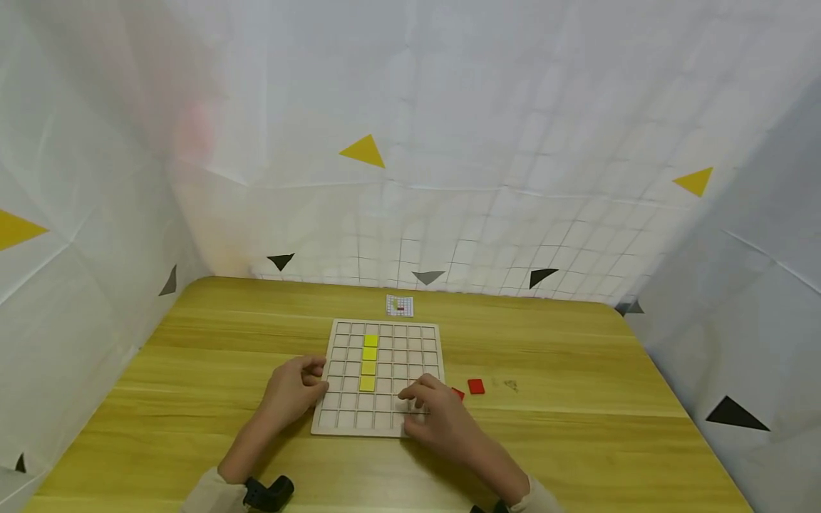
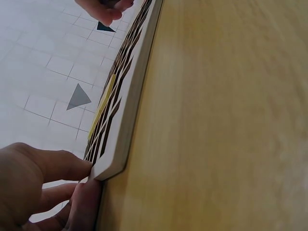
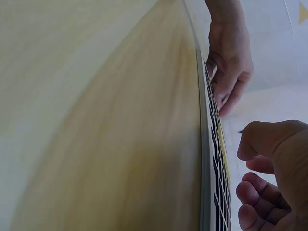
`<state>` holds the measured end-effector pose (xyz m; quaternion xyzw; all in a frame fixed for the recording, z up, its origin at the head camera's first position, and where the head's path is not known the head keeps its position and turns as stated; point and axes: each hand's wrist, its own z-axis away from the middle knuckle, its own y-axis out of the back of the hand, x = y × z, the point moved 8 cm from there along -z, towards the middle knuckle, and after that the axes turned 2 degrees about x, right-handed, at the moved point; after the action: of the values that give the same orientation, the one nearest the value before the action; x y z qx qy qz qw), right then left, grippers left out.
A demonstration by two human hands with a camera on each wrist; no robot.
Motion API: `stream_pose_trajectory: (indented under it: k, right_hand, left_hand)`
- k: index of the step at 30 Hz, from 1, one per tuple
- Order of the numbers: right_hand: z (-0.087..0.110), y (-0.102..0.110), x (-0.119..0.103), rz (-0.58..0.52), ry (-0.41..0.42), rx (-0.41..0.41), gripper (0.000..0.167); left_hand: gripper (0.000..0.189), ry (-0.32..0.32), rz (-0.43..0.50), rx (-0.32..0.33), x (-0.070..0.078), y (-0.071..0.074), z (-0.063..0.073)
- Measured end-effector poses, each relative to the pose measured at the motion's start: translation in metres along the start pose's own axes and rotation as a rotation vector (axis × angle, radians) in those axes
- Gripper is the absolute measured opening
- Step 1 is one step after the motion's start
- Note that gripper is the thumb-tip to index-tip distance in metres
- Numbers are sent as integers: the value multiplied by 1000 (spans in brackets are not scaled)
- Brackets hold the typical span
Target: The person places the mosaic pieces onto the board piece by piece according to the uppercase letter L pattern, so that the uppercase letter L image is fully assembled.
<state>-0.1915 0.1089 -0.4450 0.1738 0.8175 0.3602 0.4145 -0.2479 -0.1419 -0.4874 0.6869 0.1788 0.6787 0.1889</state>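
Note:
A pale wooden grid board point(image 1: 353, 422) lies on the table. Several yellow square tiles point(image 1: 368, 368) fill a column of its cells, left of the middle. At the board's left edge, my left hand point(image 1: 291, 390) holds the rim; the left wrist view shows its thumb and fingertips against the edge by the corner. Over the lower right of the board is my right hand point(image 1: 442, 420), fingers loosely bent and thumb apart from them, with nothing visible in its grasp. A red square tile point(image 1: 476, 386) lies to the right, and another red tile point(image 1: 458, 393) is partly hidden behind the right hand.
Beyond the board's far edge is a small printed card point(image 1: 400, 306) with a coloured grid. A faint triangular mark point(image 1: 511, 385) shows on the wooden table point(image 1: 577, 442) right of the red tiles. White sheeting point(image 1: 449, 228) with triangles encloses the back and sides.

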Motion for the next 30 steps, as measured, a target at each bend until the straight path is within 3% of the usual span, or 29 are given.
stream_pose_trajectory:
  k: [16, 23, 30]
  right_hand:
    - [22, 36, 31, 48, -86, 105, 31]
    - [27, 48, 46, 55, -187, 98, 31]
    - [34, 57, 59, 81, -218, 121, 34]
  left_hand:
    - [42, 7, -5, -9, -6, -2, 0]
    - [42, 0, -6, 0, -3, 2, -1]
    - [42, 0, -12, -8, -1, 1, -2]
